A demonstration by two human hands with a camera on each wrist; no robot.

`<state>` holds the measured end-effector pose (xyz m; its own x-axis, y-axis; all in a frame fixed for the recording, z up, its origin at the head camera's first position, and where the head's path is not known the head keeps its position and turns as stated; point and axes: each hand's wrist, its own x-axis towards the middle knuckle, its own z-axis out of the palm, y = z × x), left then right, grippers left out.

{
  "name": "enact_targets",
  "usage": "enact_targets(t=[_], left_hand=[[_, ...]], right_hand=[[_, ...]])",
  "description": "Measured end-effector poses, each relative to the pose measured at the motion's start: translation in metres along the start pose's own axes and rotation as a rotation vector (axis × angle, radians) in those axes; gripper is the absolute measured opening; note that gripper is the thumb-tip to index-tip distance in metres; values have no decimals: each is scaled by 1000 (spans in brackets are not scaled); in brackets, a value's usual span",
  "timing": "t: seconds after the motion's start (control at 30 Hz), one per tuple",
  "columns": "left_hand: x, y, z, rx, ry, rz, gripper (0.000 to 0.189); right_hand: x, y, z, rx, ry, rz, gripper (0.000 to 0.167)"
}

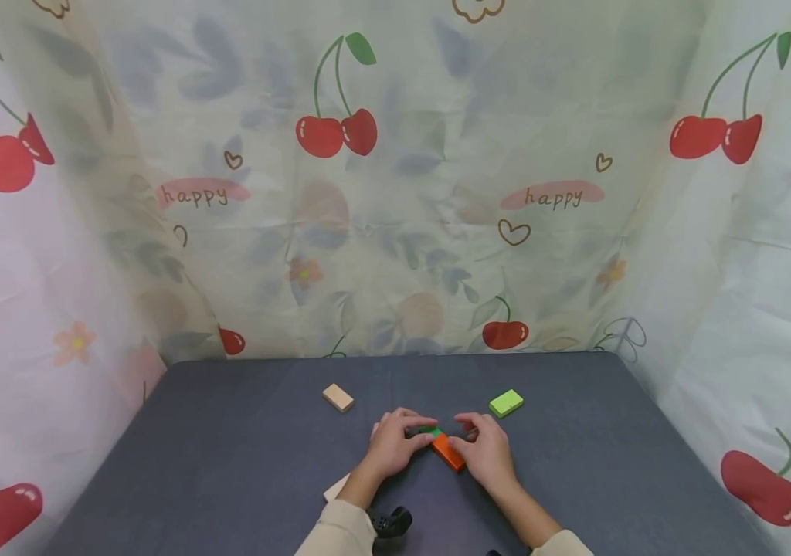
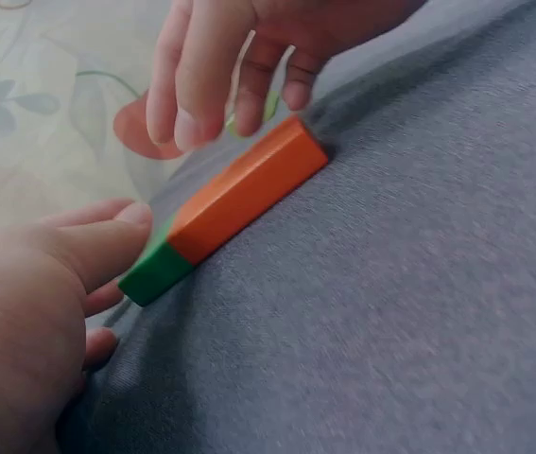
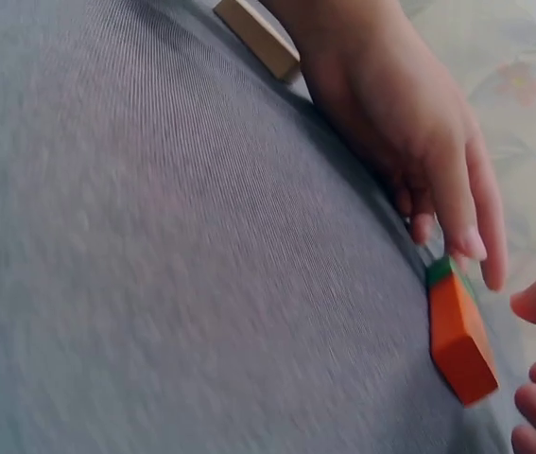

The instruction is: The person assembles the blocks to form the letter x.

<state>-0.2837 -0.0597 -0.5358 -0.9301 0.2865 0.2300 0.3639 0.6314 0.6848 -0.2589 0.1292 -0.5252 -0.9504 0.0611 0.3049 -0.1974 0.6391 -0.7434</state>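
Observation:
A long orange block (image 1: 448, 452) lies flat on the dark cloth, with a green piece (image 2: 157, 272) lined up against its far end; I cannot tell whether they are joined. Thumb and forefinger of my left hand (image 1: 393, 444) are held apart just over the green piece, and any contact is unclear. My right hand (image 1: 488, 450) hovers beside the orange block, fingers loosely bent and nothing between them. In the right wrist view, the orange block (image 3: 461, 345) sits between the two hands.
Farther back are a beige block (image 1: 337, 398) on the left and a lime-green block (image 1: 506, 403) on the right. Another pale block (image 1: 336, 488) is partly hidden by my left forearm. A black device (image 1: 392, 523) sits at my left wrist. Printed curtains (image 1: 395, 232) surround the table (image 1: 242, 455).

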Motion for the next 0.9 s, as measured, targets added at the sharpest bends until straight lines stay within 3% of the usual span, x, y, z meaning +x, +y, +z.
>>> enact_targets(t=[0.17,0.33,0.57,0.7,0.9], left_hand=[[-3,2,-1,4,-19,27,26],[-5,5,-5,37,-80,33,28],[-10,13,-11,205,-156,93,30],[-14,16,-13,298,-179,129,34],[-20,20,-14,367,-196,189,38]], right_hand=[[6,7,-9,5,31,-35,31],[12,11,-19,-5,44,-58,28],[19,18,-31,-53,44,-89,27],[24,24,-37,-120,35,-140,28],[31,36,-47,-254,43,-242,30]])
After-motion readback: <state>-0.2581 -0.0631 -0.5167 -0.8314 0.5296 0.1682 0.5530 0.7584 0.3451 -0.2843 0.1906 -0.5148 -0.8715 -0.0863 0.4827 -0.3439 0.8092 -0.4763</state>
